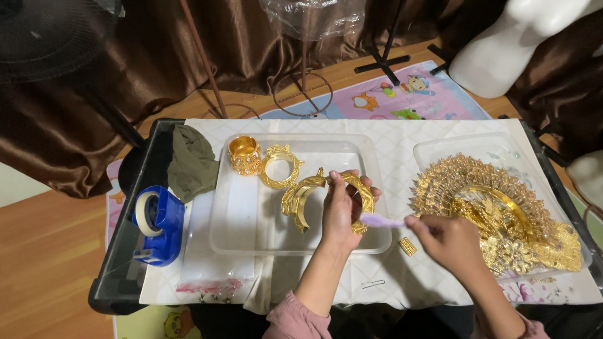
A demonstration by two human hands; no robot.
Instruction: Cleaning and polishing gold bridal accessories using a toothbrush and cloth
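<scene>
A person's left hand (340, 211) grips a gold bangle (362, 194) over the right part of a clear tray (236, 225) at the middle of the counter (394, 146), fingers (371, 192) wrapped around the ring and pinching it. The right hand (451, 241), near the counter's front edge, pinches a pale purple brush (382, 219) whose tip points at the bangle.

More gold pieces lie in the same tray: curved bands (299, 203) just beside the held bangle, a ring-shaped ornament (281, 167) toward the back edge and a thick cuff (245, 155) beside it. A small gold piece (408, 246) sits on the white cloth between the hands. A second tray (448, 151) at the right end carries a large gold fan-shaped headdress (497, 213). At the left end stand a blue tape dispenser (158, 224) and an olive cloth (193, 163).
</scene>
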